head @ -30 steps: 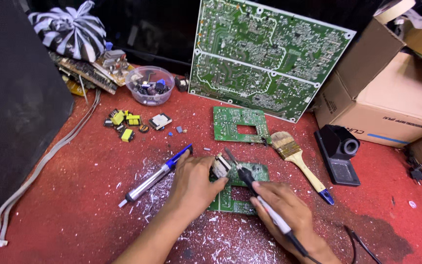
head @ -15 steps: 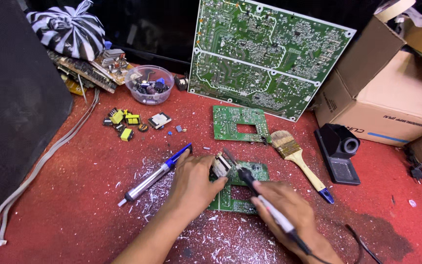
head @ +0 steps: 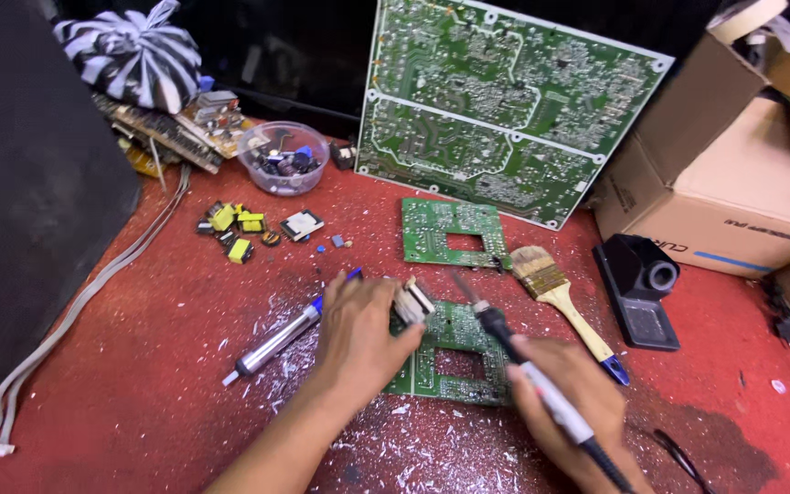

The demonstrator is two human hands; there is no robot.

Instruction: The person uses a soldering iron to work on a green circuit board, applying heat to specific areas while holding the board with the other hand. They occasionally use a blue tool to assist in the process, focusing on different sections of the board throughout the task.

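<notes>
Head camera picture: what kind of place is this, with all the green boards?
Probably an electronics repair bench. The right hand holds a soldering iron over a small green circuit board, a big circuit board leans behind, and a clear bowl of parts sits nearby.

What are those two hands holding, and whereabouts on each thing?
The right hand grips a black-and-white soldering iron along its handle, pen-style. The left hand pinches a small pale component at the edge of the small green circuit board.

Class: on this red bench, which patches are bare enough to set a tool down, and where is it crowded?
Bare: the red mat between the grey ribbon cable and the desoldering pump. Crowded: around both hands and the small green board, littered with white flakes.
</notes>
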